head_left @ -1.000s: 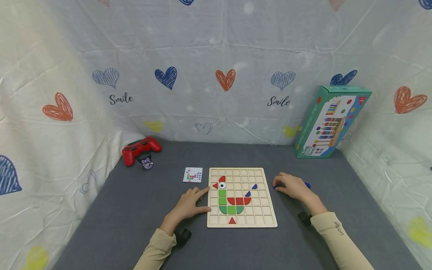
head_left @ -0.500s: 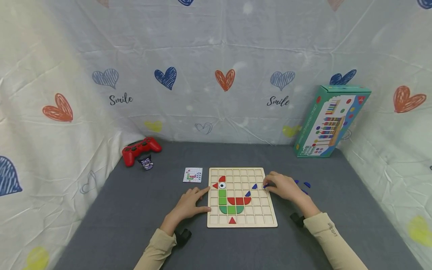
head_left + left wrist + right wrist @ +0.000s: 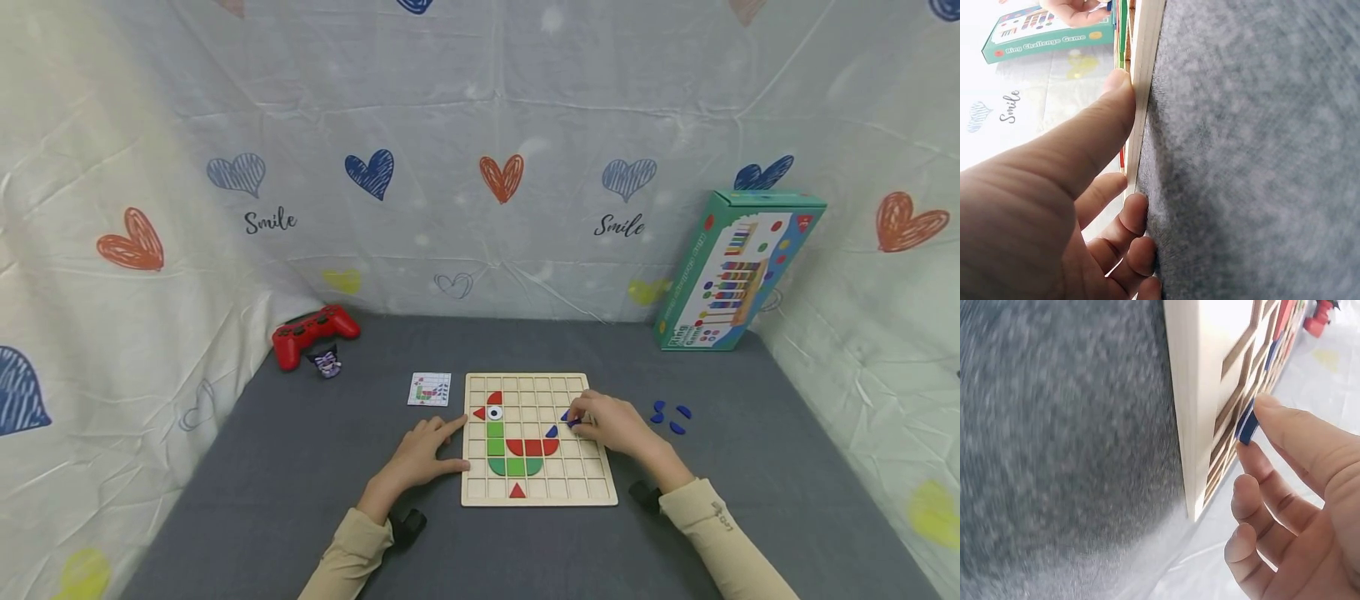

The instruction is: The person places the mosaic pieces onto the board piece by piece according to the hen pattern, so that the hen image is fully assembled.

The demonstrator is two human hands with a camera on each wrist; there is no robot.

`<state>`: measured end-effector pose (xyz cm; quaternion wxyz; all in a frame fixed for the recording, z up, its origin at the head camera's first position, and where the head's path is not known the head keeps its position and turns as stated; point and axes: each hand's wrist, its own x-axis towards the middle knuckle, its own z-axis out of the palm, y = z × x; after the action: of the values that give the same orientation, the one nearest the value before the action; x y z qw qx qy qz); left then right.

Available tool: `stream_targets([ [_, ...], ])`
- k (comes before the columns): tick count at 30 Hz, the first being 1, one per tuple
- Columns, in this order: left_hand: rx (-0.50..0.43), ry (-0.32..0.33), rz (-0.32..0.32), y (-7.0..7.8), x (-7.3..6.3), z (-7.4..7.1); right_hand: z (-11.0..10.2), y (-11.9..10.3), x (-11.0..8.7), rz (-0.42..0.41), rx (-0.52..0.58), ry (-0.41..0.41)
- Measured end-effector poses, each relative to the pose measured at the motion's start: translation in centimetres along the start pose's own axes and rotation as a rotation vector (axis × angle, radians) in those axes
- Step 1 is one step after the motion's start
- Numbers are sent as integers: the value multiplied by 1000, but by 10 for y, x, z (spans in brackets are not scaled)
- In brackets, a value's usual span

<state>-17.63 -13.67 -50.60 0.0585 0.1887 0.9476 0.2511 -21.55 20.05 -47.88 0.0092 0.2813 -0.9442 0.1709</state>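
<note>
A wooden grid board [image 3: 577, 487] lies flat, bearing red, green and blue pieces and a round white eye piece [image 3: 494, 412]. My left hand [image 3: 417, 450] touches the board's left edge with its thumb and index finger extended. In the right wrist view, my right hand [image 3: 1310, 481] pinches a small blue puzzle piece [image 3: 1247, 427] between thumb and index finger, close over the grid. The head view places that hand over the board's right part, beside a blue piece [image 3: 552, 432] on the grid. The fingers partly cover the held piece, so its full outline is hidden.
Several loose blue pieces [image 3: 677, 428] lie right of the board. Behind its left corner is a small pattern card [image 3: 429, 389]. A red game controller [image 3: 315, 333] and a small figure [image 3: 326, 362] sit back left; a green game box [image 3: 738, 271] leans back right.
My right hand has moved left from the loose blue pieces to above the board, carrying one blue puzzle piece. The loose pieces it covered now show. My left hand has stayed put.
</note>
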Motion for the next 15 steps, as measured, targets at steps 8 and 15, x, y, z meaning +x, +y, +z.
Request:
stream_targets([
  [8, 6, 3, 0, -1, -1, 0, 4, -4, 1, -39, 30, -20],
  [15, -7, -5, -4, 1, -1, -2, 1, -8, 0, -47, 55, -45],
])
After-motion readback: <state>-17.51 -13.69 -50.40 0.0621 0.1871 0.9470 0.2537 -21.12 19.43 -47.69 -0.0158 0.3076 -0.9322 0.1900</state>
